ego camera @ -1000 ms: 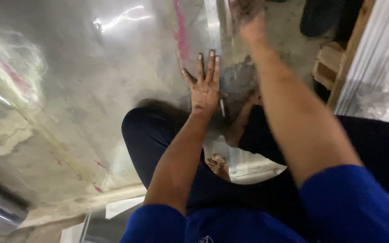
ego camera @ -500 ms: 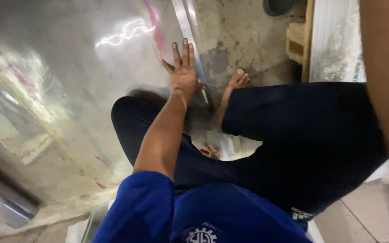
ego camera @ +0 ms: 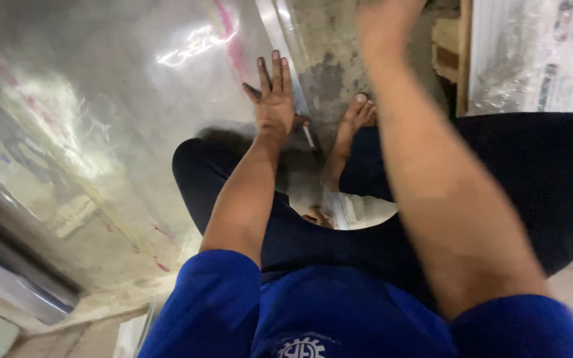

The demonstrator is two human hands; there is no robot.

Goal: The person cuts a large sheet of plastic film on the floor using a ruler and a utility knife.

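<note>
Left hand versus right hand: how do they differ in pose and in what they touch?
The left hand lies flat, fingers spread, pressing on the clear plastic sheet near its edge; the right hand runs out of the top of the frame, so its grip cannot be told. The left arm is sharp, the right arm blurred and raised. Both arms are bare below blue sleeves.

Short blue sleeves, dark navy trousers, bare feet, grimy hands.
</note>
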